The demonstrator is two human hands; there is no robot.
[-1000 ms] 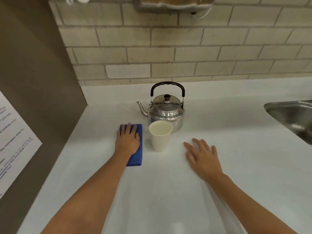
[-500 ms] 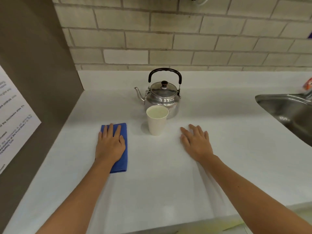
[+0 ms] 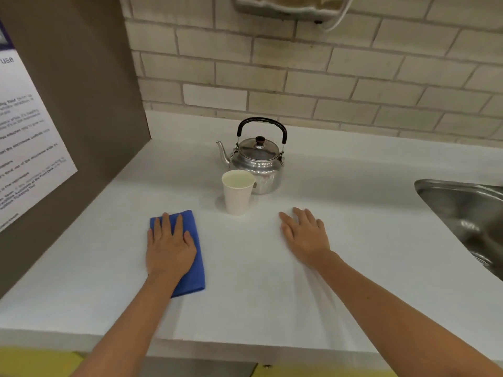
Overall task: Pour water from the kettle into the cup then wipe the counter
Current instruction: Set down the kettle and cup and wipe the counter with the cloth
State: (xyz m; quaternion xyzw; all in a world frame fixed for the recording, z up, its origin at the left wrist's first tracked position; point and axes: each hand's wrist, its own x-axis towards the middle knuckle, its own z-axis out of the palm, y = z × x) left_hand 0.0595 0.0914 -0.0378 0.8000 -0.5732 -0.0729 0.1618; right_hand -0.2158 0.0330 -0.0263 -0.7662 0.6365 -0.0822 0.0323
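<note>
A shiny metal kettle [image 3: 257, 170] with a black handle stands upright on the white counter [image 3: 272, 300], its spout pointing left. Just in front of it, touching or nearly so, stands a white paper cup [image 3: 237, 195] with pale liquid inside. My left hand [image 3: 170, 248] lies flat, fingers slightly spread, pressing a folded blue cloth [image 3: 197, 257] onto the counter to the left of and nearer than the cup. My right hand [image 3: 306, 236] rests palm down on the bare counter to the right of the cup and holds nothing.
A steel sink [image 3: 468, 213] is sunk into the counter at the right edge. A brown side panel [image 3: 89, 104] with a printed notice [image 3: 24, 148] closes off the left. A brick wall [image 3: 299, 77] runs behind the kettle. The counter's front edge is near my elbows.
My left hand has slid the blue cloth leftward and toward me, away from the cup. My right hand has stayed flat on the counter. The camera view has shifted.
</note>
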